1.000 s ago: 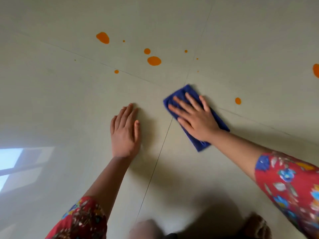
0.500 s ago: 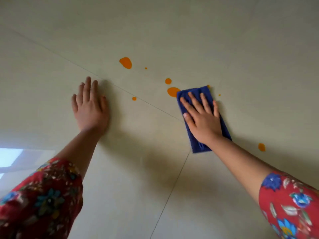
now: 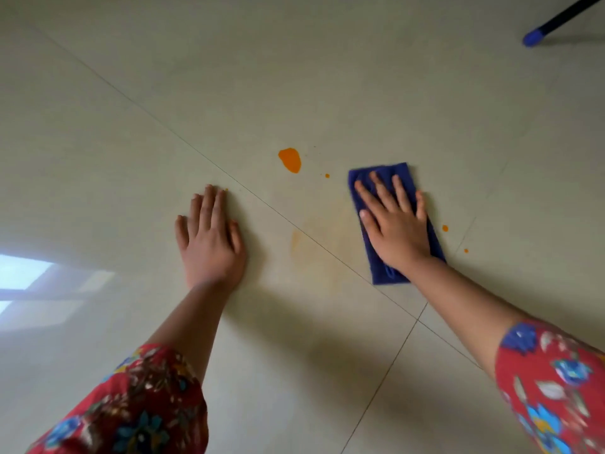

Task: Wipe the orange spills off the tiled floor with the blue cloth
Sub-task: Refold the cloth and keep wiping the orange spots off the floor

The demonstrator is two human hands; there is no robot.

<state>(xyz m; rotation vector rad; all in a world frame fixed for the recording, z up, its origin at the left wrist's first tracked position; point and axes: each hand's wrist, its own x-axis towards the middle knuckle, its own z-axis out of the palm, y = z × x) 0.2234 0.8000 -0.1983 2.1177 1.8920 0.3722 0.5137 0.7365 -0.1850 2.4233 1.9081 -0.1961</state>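
Flat on the tiled floor (image 3: 327,77), the right hand (image 3: 397,231) presses the folded blue cloth (image 3: 393,172) down with straight, spread fingers. Left of the cloth sit a large orange spill (image 3: 290,159) and a small drop (image 3: 327,175); two more drops (image 3: 445,228) lie right. The left hand (image 3: 211,240) rests palm-down, fingers straight, on bare tile.

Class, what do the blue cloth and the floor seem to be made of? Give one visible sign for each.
Blue cloth: soft textile, perhaps microfibre, matt; it lies limp and folded flat, weave too blurred to tell. Floor: large pale tiles, probably glazed ceramic or porcelain, glossy; thin joint lines and a window's reflection show.
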